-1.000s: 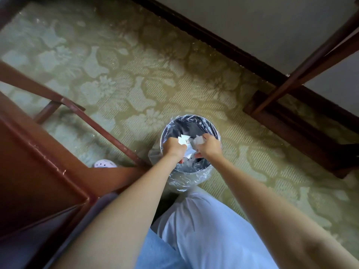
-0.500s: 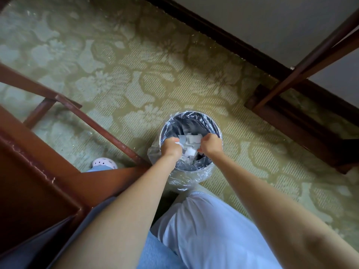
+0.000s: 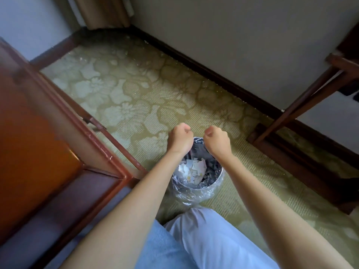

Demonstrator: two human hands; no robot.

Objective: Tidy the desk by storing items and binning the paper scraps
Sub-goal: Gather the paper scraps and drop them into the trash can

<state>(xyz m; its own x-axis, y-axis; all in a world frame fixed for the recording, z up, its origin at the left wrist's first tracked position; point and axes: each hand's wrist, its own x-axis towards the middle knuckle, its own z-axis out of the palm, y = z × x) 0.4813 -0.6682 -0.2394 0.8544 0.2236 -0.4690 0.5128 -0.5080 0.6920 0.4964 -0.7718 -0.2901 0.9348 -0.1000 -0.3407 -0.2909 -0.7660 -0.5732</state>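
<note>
A small round bin [image 3: 217,183] lined with clear plastic stands on the carpet in front of my knees. White paper scraps [image 3: 194,168] lie in a heap inside it. My left hand [image 3: 179,137] and my right hand [image 3: 216,139] hover side by side above the bin's far rim, fingers curled into loose fists. No paper shows in either hand. My forearms hide part of the bin's rim.
The corner of a red-brown wooden desk [image 3: 35,133] fills the left side, its leg close to the bin. A dark wooden stand [image 3: 303,148] is at the right by the wall. Green flowered carpet [image 3: 126,105] runs to the dark skirting board.
The scraps held between my hands have dropped into the bin. Both hands have lifted off the bin and closed. The view has tilted up toward the wall.
</note>
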